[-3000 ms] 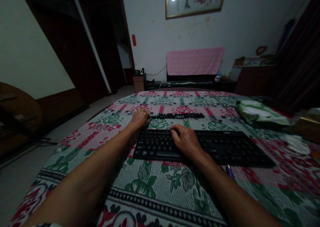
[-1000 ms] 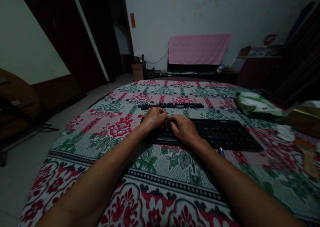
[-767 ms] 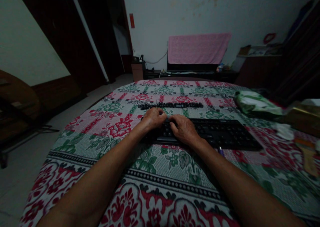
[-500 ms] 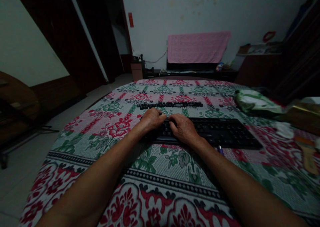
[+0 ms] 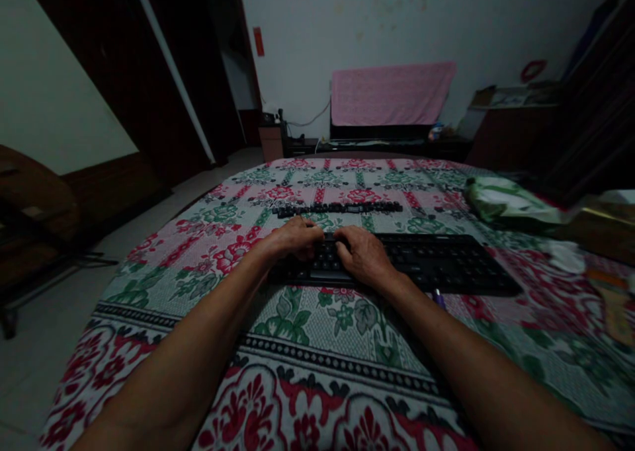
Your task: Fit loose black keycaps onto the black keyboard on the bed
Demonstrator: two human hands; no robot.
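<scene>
A black computer keyboard lies flat on the flowered tablecloth. Over its left end is my left hand, fingers bent together above the keys; whatever they pinch is hidden. My right hand rests on the keyboard to the right of it, thumb over the keys and bent fingers at the back edge. A small gap of keys shows between the two hands. Behind the keyboard, a long row of small black pieces that look like keycaps is laid out.
By my right forearm lies a small purple-ended item. At the right are a green and white packet, a crumpled white tissue and a wooden-handled brush. A pink cloth hangs by the far wall.
My left hand has shifted slightly left, away from my right hand, uncovering more keys between them. My right hand has stayed nearly in place.
</scene>
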